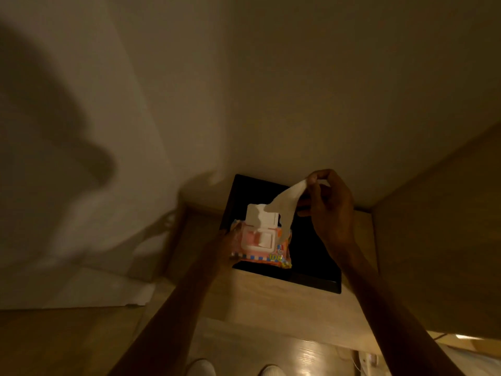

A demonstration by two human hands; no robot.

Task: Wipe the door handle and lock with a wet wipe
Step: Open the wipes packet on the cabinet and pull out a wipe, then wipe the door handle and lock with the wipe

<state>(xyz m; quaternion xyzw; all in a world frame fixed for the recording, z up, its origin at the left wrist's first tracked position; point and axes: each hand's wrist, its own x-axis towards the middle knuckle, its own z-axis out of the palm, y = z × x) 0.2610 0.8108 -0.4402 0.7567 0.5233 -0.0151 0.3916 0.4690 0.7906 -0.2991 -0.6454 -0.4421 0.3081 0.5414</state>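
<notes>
An orange and pink pack of wet wipes (273, 253) rests on a black tray (311, 256), its white flip lid (261, 215) standing up. My left hand (226, 246) grips the pack's left side. Above and to the right, my right hand (329, 204) pinches the top of a white wet wipe (284, 204) that stretches from the fingers down to the pack's opening. No door handle or lock shows in this view.
The tray lies on a light wooden shelf top (271, 299) against a pale wall (244, 90). A tall wooden panel (439, 240) rises at the right. Below are a glossy wood floor (306, 356) and the white tips of two shoes (202, 367).
</notes>
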